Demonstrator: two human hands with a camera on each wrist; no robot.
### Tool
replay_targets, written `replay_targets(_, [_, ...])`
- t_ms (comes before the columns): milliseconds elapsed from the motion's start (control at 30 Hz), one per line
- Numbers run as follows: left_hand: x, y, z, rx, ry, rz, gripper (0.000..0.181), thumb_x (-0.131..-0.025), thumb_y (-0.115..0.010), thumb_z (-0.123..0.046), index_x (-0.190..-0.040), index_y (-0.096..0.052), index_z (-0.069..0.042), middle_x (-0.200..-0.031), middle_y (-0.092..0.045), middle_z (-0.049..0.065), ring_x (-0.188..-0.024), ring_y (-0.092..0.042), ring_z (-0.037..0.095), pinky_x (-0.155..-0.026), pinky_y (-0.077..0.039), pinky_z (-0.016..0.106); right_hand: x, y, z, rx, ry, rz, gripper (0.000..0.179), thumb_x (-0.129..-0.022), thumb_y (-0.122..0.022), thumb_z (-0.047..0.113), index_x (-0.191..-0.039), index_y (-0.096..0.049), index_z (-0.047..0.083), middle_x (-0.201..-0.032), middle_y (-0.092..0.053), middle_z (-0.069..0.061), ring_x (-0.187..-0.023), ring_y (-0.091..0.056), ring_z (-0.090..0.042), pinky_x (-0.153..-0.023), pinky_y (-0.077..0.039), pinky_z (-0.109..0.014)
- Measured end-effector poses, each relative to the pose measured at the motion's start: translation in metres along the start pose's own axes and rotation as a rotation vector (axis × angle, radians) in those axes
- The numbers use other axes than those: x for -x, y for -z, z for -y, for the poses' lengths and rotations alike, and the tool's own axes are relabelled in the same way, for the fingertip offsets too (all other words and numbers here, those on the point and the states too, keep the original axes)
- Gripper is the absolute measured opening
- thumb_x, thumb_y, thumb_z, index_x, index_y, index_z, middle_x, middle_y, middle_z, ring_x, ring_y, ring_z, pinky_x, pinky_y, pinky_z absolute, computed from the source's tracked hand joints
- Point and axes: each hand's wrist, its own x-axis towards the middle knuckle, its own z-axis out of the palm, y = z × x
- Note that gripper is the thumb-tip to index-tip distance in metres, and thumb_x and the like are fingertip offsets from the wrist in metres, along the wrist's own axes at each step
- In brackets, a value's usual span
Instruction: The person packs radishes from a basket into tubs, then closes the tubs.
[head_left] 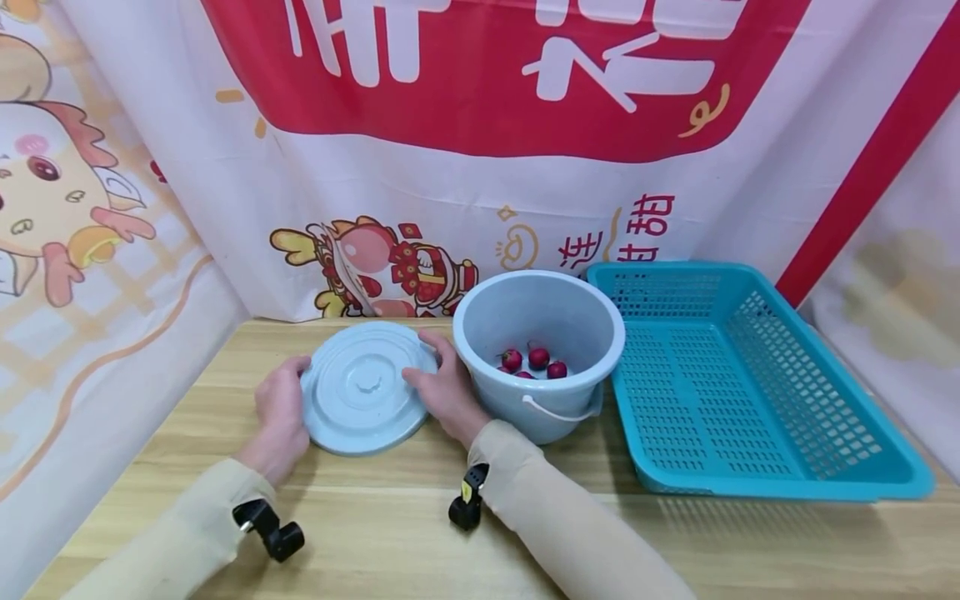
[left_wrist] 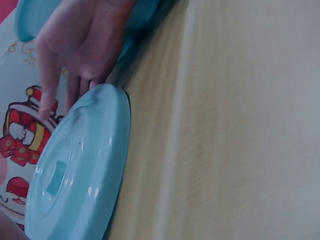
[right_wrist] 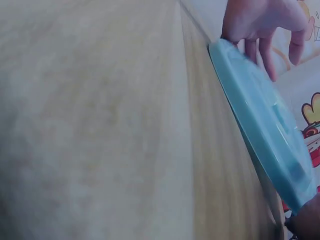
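A round light-blue lid [head_left: 367, 387] with ridged rings and a small central knob lies on the wooden table, low and flat in both wrist views. My left hand [head_left: 281, 412] is at its left rim with loosely bent fingers. At the right rim is my right hand [head_left: 448, 387], its thumb over the lid's edge and its fingers extended, as the left wrist view also shows. Just right of that hand stands a light-blue bucket [head_left: 536, 408] with a white wire handle, uncovered. Several small red radish-like fruits [head_left: 538, 358] lie on its bottom.
A large turquoise perforated basket [head_left: 750, 483] stands right of the bucket, close beside it. Behind the table [head_left: 375, 533] hangs a white and red printed cloth [head_left: 360, 192], and another printed cloth [head_left: 75, 333] borders the left side.
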Motion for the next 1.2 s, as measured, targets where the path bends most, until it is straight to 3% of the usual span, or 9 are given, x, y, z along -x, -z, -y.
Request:
replay_targets(267, [-0.014,0.019,-0.022,-0.069,-0.024,0.051,0.052,-0.109,-0.052,-0.024,-0.16,-0.047,-0.02,-0.169,-0.041,-0.008,-0.162,-0.027,0.006,-0.132,-0.024,0.023,0.002,-0.006,0.013,0.099,-0.01,0.028,0.066,-0.105,-0.054,0.005,-0.167,-0.036,0.021,-0.172,-0.038,0.0,-0.161,-0.034,-0.018,-0.132,-0.031,-0.04])
replay_targets(433, [-0.01,0.026,-0.041,0.039,0.003,0.083,0.051,-0.109,-0.051,-0.022,-0.16,-0.047,-0.019,-0.169,-0.04,-0.008,-0.158,-0.033,0.004,-0.127,-0.032,0.019,0.003,-0.01,0.028,0.131,0.011,0.065,0.065,-0.109,-0.052,0.013,-0.169,-0.03,0.022,-0.176,-0.031,0.004,-0.163,-0.027,-0.014,-0.134,-0.026,-0.038])
replay_targets(533, [-0.008,0.033,-0.052,0.126,-0.002,0.103,0.046,-0.108,-0.054,-0.022,-0.154,-0.056,-0.022,-0.162,-0.051,-0.011,-0.153,-0.04,0.002,-0.122,-0.038,0.015,0.005,-0.013,0.039,0.131,0.032,0.081,0.065,-0.11,-0.052,0.015,-0.17,-0.027,0.022,-0.177,-0.027,0.005,-0.164,-0.024,-0.013,-0.134,-0.025,-0.037])
replay_targets(667, [-0.006,0.04,-0.065,0.195,-0.02,0.104,0.023,-0.105,-0.06,-0.02,-0.112,-0.08,-0.029,-0.115,-0.075,-0.02,-0.144,-0.048,0.003,-0.116,-0.043,0.013,0.012,-0.017,0.056,0.113,0.022,0.085,0.067,-0.11,-0.053,0.015,-0.17,-0.025,0.023,-0.178,-0.025,0.005,-0.164,-0.023,-0.013,-0.134,-0.025,-0.036])
replay_targets(800, [-0.005,0.043,-0.078,0.212,-0.033,0.12,0.026,-0.103,-0.063,-0.018,-0.085,-0.079,-0.028,-0.081,-0.074,-0.024,-0.146,-0.048,0.001,-0.116,-0.043,0.013,0.019,-0.017,0.074,0.111,0.019,0.096,0.069,-0.11,-0.052,0.016,-0.171,-0.021,0.025,-0.178,-0.024,0.006,-0.165,-0.022,-0.014,-0.134,-0.025,-0.038])
replay_targets(867, [-0.004,0.044,-0.083,0.203,-0.039,0.138,0.024,-0.103,-0.064,-0.019,-0.087,-0.079,-0.028,-0.083,-0.073,-0.023,-0.148,-0.045,0.001,-0.117,-0.042,0.014,0.021,-0.016,0.083,0.131,0.028,0.098,0.069,-0.111,-0.051,0.016,-0.171,-0.02,0.025,-0.178,-0.022,0.007,-0.165,-0.02,-0.014,-0.135,-0.023,-0.038])
replay_targets(1000, [-0.002,0.045,-0.089,0.175,-0.037,0.194,0.015,-0.104,-0.066,-0.024,-0.104,-0.079,-0.029,-0.13,-0.072,-0.017,-0.153,-0.038,0.002,-0.121,-0.038,0.017,0.025,-0.013,0.098,0.17,0.017,0.082,0.069,-0.111,-0.05,0.017,-0.172,-0.018,0.022,-0.179,-0.019,0.006,-0.166,-0.016,-0.014,-0.136,-0.02,-0.037])
replay_targets(1100, [0.001,0.043,-0.092,0.167,-0.031,0.255,0.017,-0.106,-0.063,-0.026,-0.115,-0.076,-0.031,-0.167,-0.044,-0.007,-0.157,-0.031,0.001,-0.125,-0.032,0.019,0.028,-0.008,0.109,0.185,0.005,0.07,0.069,-0.111,-0.049,0.016,-0.172,-0.018,0.022,-0.18,-0.018,0.006,-0.167,-0.015,-0.015,-0.136,-0.019,-0.038])
replay_targets(1200, [0.004,0.036,-0.095,0.159,-0.03,0.302,0.035,-0.108,-0.057,-0.025,-0.142,-0.064,-0.029,-0.176,-0.026,-0.002,-0.159,-0.026,0.002,-0.128,-0.028,0.02,0.031,-0.002,0.121,0.199,0.0,0.051,0.071,-0.109,-0.049,0.011,-0.172,-0.018,0.021,-0.18,-0.019,0.005,-0.166,-0.018,-0.016,-0.136,-0.019,-0.04])
